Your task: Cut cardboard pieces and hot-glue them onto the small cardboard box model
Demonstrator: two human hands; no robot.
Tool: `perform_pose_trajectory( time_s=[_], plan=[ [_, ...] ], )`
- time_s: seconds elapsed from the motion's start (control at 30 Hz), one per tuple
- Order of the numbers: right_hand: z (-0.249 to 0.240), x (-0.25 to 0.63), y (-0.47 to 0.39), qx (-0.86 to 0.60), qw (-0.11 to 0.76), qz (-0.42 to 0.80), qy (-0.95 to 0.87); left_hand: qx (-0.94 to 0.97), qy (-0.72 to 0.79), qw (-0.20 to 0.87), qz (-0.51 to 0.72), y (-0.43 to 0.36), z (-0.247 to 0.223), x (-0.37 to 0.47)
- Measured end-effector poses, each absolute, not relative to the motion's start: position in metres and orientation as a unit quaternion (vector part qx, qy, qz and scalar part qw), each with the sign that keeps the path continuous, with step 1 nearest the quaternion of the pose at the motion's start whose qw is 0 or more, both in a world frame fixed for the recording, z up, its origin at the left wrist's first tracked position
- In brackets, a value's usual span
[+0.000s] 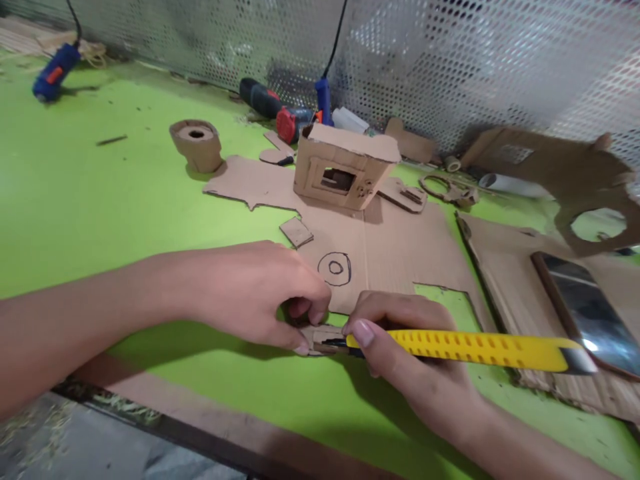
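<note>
A small cardboard piece [325, 331] lies on the green tabletop near its front edge. My left hand [265, 293] pinches the left end of this piece between thumb and fingers. In my right hand [415, 347] is a yellow utility knife [475, 348], gripped near its front, its tip pointing left. The dark blade meets the cardboard piece. Just beyond my hands lies a large cardboard sheet [405, 247] with two rings drawn in black [336, 268]. A small cardboard square [297, 232] sits at its left edge, and a cardboard box with a window [345, 167] stands on it.
A round cardboard part [197, 143] stands at the left. Blue glue guns [57, 72] [324, 100] and a power tool [275, 110] lie toward the perforated metal screen [425, 60]. At the right, a phone [593, 310] rests on cardboard beside a large cut-out [560, 160].
</note>
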State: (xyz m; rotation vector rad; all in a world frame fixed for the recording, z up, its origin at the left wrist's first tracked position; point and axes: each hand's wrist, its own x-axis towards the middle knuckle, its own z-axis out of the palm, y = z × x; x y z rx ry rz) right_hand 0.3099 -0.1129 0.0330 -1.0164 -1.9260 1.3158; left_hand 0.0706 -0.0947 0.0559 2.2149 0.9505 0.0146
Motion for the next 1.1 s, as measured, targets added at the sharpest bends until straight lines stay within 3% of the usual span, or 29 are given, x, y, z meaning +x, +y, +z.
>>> perform_pose_trajectory(
  time_s=[0.7, 1.1],
  plan=[
    [0.03, 0.312, -0.115, -0.354, 0.305, 0.463, -0.753, 0.859, 0.362, 0.362, 0.008, -0.093, 0.055, 0.071],
    [0.036, 0.309, -0.112, -0.437, 0.312, 0.404, -0.74, 0.848, 0.375, 0.374, -0.004, -0.094, 0.057, 0.071]
  ],
)
